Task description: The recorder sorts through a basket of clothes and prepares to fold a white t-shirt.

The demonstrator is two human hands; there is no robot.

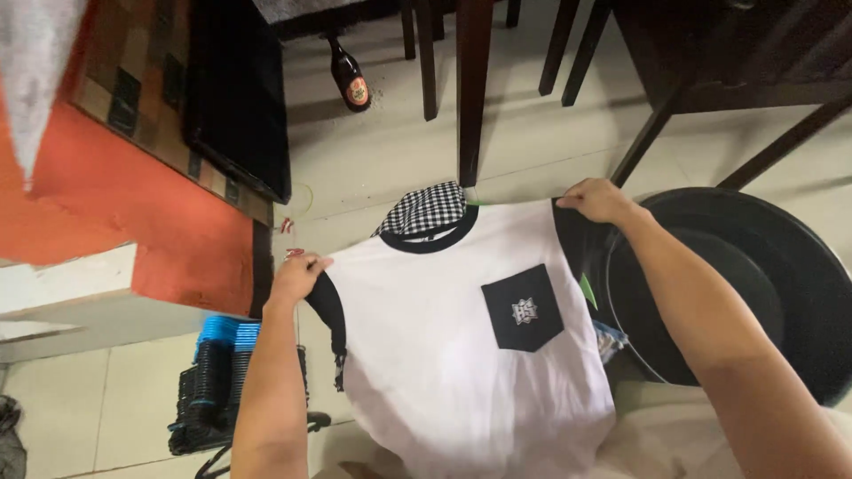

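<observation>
**Q:** Panel A, head view; what am I looking at, and where is it lying?

**A:** I am holding up a white T-shirt (444,346) with black trim and a black chest pocket (522,308); it is hanging at the centre of the view, spreading down toward 6 o'clock, its checked inner collar (428,209) pointing toward 12 o'clock; a large black tub (799,293) is sitting at 3 o'clock, just beside the shirt's sleeve edge.

**Q:** How far along is the handling?

**A:** By my judgement, it is early; the shirt is spread flat and facing front, shoulders level, yet no fold is showing in it; the body below is hanging loose and unfolded, so the folding itself appears to be left.

**Q:** And the fingers?

**A:** My left hand (297,273), at 9 o'clock of the shirt, is pinching the shoulder seam by the black sleeve band, fingers closed narrowly on the cloth; my right hand (596,200), at 1 o'clock, is gripping the opposite shoulder, fingers curled down tight over the edge; neither hand is spreading wide.

**Q:** Surroundings?

**A:** A brown bottle (350,80) is standing on the tiled floor at 11 o'clock, well apart; dark chair legs (471,89) are rising at 12 o'clock; a black-and-blue stack of hangers (217,381) is lying at 8 o'clock.
</observation>
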